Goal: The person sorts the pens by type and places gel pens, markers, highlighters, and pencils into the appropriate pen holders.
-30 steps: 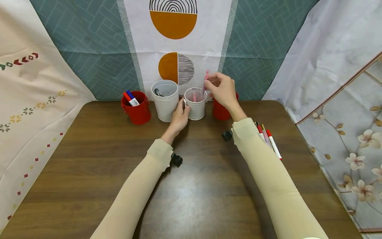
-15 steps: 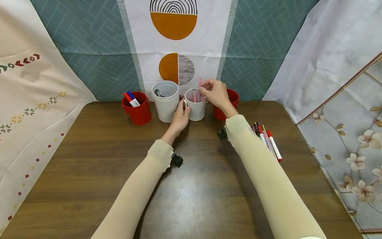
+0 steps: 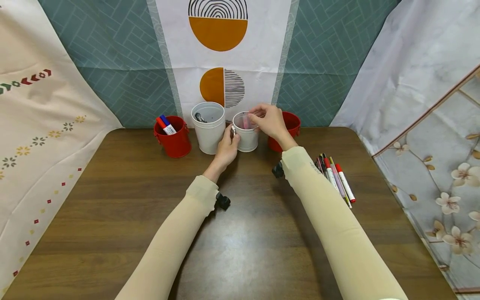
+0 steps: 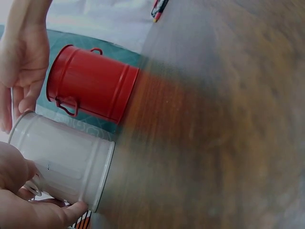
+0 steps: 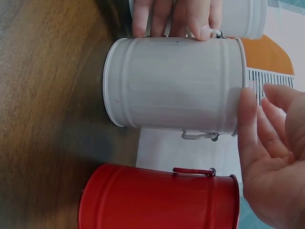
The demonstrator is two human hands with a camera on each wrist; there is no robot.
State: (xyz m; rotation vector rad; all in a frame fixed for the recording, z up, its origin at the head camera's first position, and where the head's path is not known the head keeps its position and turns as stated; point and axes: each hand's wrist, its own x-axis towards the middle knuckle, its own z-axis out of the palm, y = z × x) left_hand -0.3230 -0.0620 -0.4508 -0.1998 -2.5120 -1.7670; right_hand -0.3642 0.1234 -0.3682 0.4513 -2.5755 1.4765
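Observation:
The left hand (image 3: 226, 148) grips the small white bucket (image 3: 247, 141) at its handle side. In the left wrist view its fingers and thumb lie along the wall of the white bucket (image 4: 66, 155). Over the rim is the right hand (image 3: 269, 121); in the right wrist view the right hand (image 5: 279, 148) has its thumb side at the bucket's rim, fingers loosely bent, no pen visible in them. Pink pens (image 3: 246, 121) stand inside the small bucket, partly hidden by its wall.
A taller white bucket (image 3: 211, 135) holding dark items stands left of the small one. Beyond it, a red bucket (image 3: 178, 143) holds red and blue markers. Another red bucket (image 3: 291, 121) is behind the right hand. Several pens (image 3: 339, 179) lie at the right.
The right hand has moved left and down to the small bucket's rim, lowering a pink pen into it and letting go. The left hand stays on the bucket.

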